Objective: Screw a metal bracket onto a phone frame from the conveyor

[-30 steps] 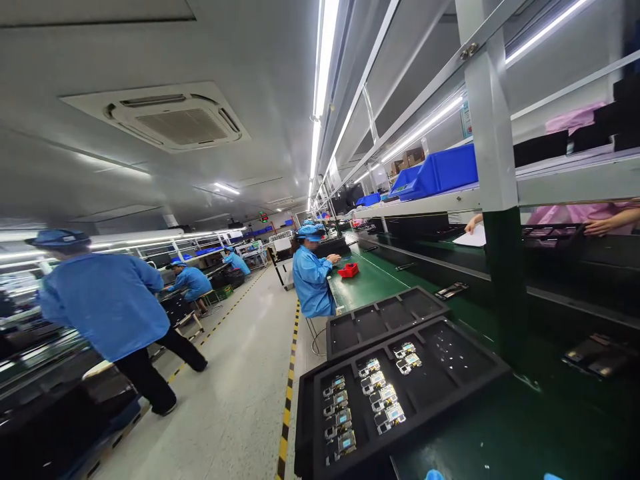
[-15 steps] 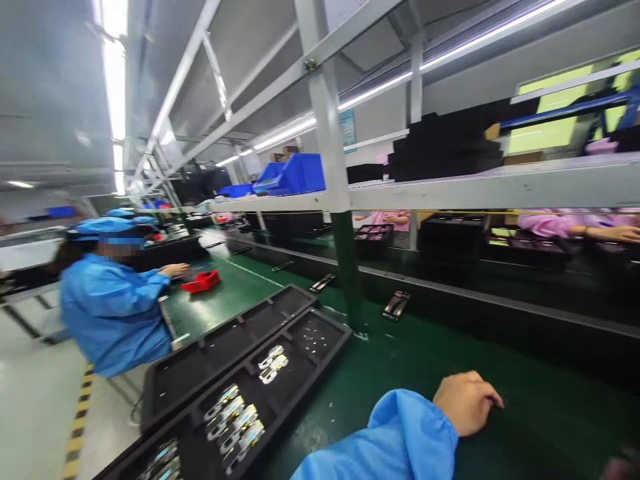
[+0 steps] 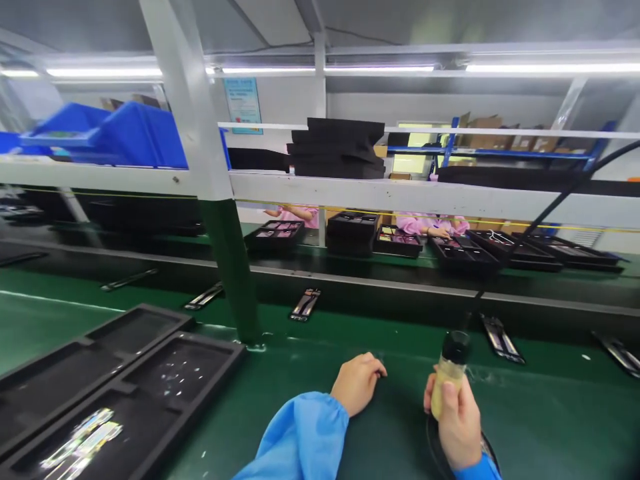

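My right hand [image 3: 461, 421] is wrapped around an electric screwdriver [image 3: 447, 387] with a cream grip and a black end pointing up. A black cord [image 3: 555, 203] comes down from the upper right towards that end; the tip is hidden. Below the hand is a dark curved object [image 3: 436, 445], partly covered. My left hand [image 3: 357, 383], in a blue sleeve, rests on the green bench [image 3: 395, 433] with curled fingers; whether they hold anything is hidden. Phone-like dark frames [image 3: 305, 305] lie along the back of the bench, another [image 3: 501, 338] beyond my right hand.
Black trays [image 3: 220, 373] stand at left, one with shiny small parts [image 3: 85, 440]. A post [image 3: 227, 267] rises beside them to a shelf [image 3: 410, 200] with blue bins [image 3: 145, 133] and black foam [image 3: 337, 148]. Behind, people in pink sleeves [image 3: 407, 223] work at trays.
The view has swung to the right. My right hand with the electric screwdriver has come into sight, and the blue-clad co-worker has left it. My left hand still rests on the bench, fingers curled.
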### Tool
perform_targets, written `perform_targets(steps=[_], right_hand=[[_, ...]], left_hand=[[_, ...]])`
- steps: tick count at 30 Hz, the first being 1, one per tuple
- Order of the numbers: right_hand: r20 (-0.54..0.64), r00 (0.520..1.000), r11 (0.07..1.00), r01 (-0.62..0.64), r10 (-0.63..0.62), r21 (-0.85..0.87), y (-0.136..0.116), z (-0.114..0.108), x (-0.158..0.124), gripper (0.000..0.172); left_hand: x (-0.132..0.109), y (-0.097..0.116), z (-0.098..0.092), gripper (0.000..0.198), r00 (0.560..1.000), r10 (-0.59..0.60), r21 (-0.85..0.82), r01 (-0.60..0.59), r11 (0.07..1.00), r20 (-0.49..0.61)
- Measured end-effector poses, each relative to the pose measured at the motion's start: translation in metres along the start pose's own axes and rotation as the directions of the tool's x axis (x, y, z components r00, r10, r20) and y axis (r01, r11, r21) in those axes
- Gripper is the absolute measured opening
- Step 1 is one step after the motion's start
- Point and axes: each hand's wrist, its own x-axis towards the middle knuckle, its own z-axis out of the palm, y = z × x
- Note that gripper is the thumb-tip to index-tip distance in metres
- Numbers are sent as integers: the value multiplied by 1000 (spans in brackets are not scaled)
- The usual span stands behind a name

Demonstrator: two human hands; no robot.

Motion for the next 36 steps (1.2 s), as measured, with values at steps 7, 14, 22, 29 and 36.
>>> perform_targets(steps=[7,14,22,29,36], right_hand=[[1,998,997,-66,66,29,-5,0,-2,54],[3,997,997,-71,71,21,-7,-1,-1,56],[6,999,999,-35,35,-17,-7,-1,-1,51],[27,999,999,-40,40,-28,-11,-1,-2,53],[0,996,996,-92,92,-9,-25,5,-7,54]], left_hand=[[0,1,0,45,1000,-6,13,6,1000,5],[-1,4,-2,43,1000,-14,19,14,1000,5],[-1,2,-1,41,1000,-6,21,6,1000,5],[-1,1,0,42,1000,0,19,0,1000,-5],[-1,0,2,43,1000,2,16,-2,1000,-14]])
